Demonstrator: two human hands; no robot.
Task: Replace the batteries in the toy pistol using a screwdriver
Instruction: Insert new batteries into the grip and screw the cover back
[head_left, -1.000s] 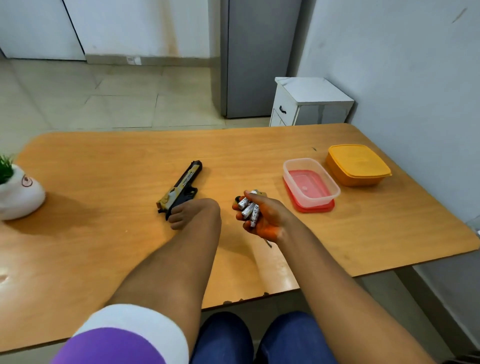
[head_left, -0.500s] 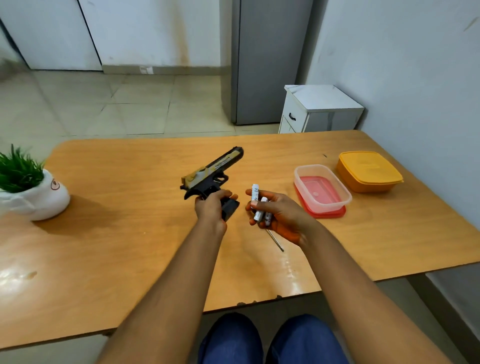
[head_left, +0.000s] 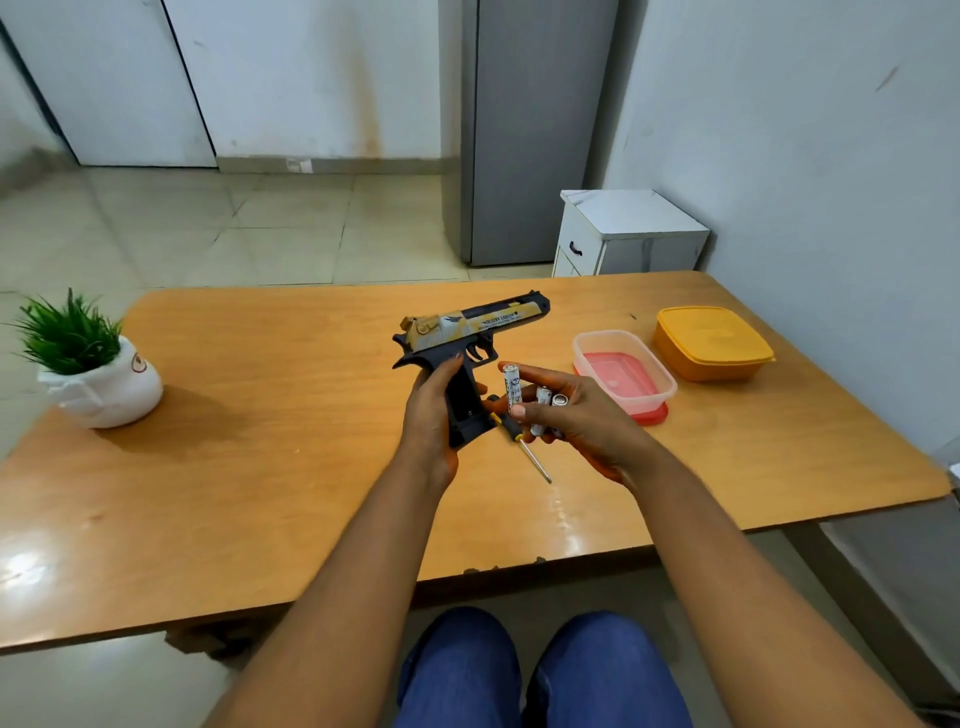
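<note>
At the far left of the light wooden worktop (head_left: 249, 467) stands a small green plant in a round white pot (head_left: 101, 384), well apart from the work. Nearer the middle, the left hand (head_left: 434, 415) now holds the black-and-gold toy pistol (head_left: 467, 343) up off the worktop, fingers and thumb wrapped round its black handle, barrel pointing right and away. A second ago the pistol lay flat on the wood under that hand; it has since been lifted and turned so the handle faces the person.

Just right of the handle, the right hand (head_left: 576, 415) has a closed grip on three white cylindrical batteries (head_left: 540, 400): one is pinched upright between thumb and forefinger, raised clear of the other two, which sit back in the fingers. That battery was bunched with the others before and has now been singled out, close beside the handle. This looks like the start of loading fresh cells; whether the compartment is open cannot be told from here.

Under the hands lies a thin screwdriver with a black-and-yellow handle (head_left: 524, 444), resting on the worktop untouched. Further right sit a clear plastic box on a red lid (head_left: 623, 374), and beside it an orange lidded box (head_left: 711, 343).
</note>
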